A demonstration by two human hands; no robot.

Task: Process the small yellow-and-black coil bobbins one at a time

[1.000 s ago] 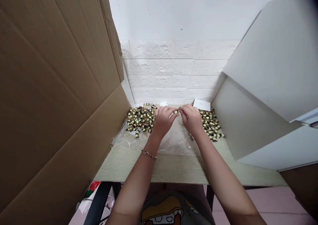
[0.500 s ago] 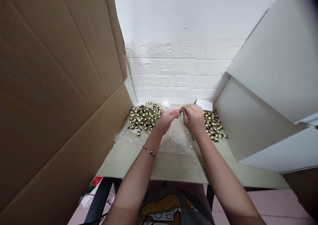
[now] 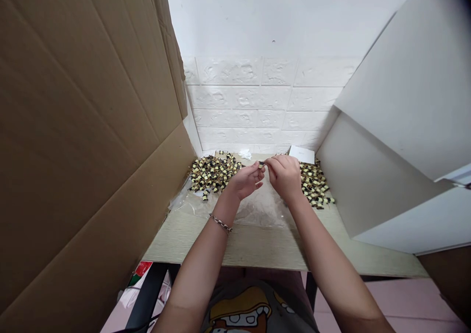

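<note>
Yellow-black part (image 3: 261,165) sat pinched in left hand (image 3: 246,181), just left of right hand (image 3: 285,177) fingertips, whose grip I couldn't tell.

The left hand (image 3: 247,181) holds a small yellow-and-black part (image 3: 261,165); the right hand (image 3: 285,177) pinches what seems its end.

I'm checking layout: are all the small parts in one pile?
No, one pile lies by the left hand, another pile by the right hand.
</note>
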